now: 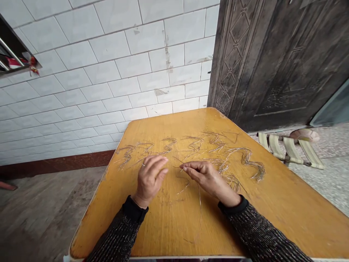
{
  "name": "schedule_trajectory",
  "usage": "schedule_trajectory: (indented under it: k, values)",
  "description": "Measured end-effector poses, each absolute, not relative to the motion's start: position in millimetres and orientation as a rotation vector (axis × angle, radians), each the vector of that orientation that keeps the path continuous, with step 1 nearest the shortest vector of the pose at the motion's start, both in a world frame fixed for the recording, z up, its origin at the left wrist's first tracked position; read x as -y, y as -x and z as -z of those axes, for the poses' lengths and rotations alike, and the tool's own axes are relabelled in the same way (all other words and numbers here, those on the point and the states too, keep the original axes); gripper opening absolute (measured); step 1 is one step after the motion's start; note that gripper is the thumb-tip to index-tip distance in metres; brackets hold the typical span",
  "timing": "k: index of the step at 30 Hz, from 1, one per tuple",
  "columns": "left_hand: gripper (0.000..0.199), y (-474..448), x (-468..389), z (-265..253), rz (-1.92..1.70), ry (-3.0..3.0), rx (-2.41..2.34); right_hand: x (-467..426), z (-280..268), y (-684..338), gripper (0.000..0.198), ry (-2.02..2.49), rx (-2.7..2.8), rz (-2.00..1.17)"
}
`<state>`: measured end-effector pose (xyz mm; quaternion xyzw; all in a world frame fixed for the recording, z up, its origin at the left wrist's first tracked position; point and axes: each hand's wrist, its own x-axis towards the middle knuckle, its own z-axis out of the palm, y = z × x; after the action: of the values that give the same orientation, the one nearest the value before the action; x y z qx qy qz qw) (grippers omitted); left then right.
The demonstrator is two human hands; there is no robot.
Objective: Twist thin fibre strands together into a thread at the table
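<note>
Between thumb and index finger, my right hand (205,178) pinches a thin wire (200,194) over the middle of the table; its end trails down toward the near edge. My left hand (148,178) is raised to the left with fingers apart and nothing in it. A ring shows on one of its fingers. Just between the hands lies a short bent strand (187,185). Beyond them, several zigzag bundles of thin wire (170,144) form a row across the tabletop. One larger wavy bundle (248,158) lies to the right, and more strands are partly hidden behind my right hand.
The yellow wooden table (169,233) has rounded corners and stands against a white tiled wall (131,69). A dark carved door (272,65) rises at the back right. A low stool with woven straps (293,150) stands on the floor right of the table.
</note>
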<state>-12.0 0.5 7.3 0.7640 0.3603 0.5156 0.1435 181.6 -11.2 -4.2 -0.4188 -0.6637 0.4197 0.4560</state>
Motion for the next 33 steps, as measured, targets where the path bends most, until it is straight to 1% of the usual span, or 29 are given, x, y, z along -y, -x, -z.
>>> schedule_trajectory:
  k: [3,5,12,15,18,23,28,33]
  values:
    - [0.029,6.1,5.6,-3.8,-1.223,-2.448,-0.983,14.5,4.4,-176.6,0.027,1.024,1.769,-0.964]
    - [0.029,5.1,7.3,-0.6,-1.155,-2.506,-0.990,16.0,4.9,-173.9,0.026,1.011,1.814,-0.919]
    - [0.026,11.4,3.5,2.0,-1.241,-2.544,-1.143,14.7,11.9,-169.6,0.019,1.114,1.708,-0.990]
    - [0.028,10.6,2.5,3.4,-1.180,-2.579,-1.171,15.7,9.9,-168.3,0.016,1.136,1.739,-0.894]
    - [0.027,9.8,1.5,7.5,-1.165,-2.492,-1.120,18.1,6.0,-167.9,0.015,1.178,1.792,-0.762]
    - [0.027,8.6,0.9,12.0,-1.069,-2.274,-1.019,19.5,1.8,-172.9,0.019,1.247,1.837,-0.621]
    - [0.022,7.9,1.8,9.2,-0.977,-2.031,-1.002,19.6,1.4,-178.2,0.021,1.234,1.984,-0.418]
    - [0.026,13.5,-0.4,5.6,-0.825,-1.907,-1.015,19.8,3.8,-179.3,0.024,1.256,2.083,-0.270]
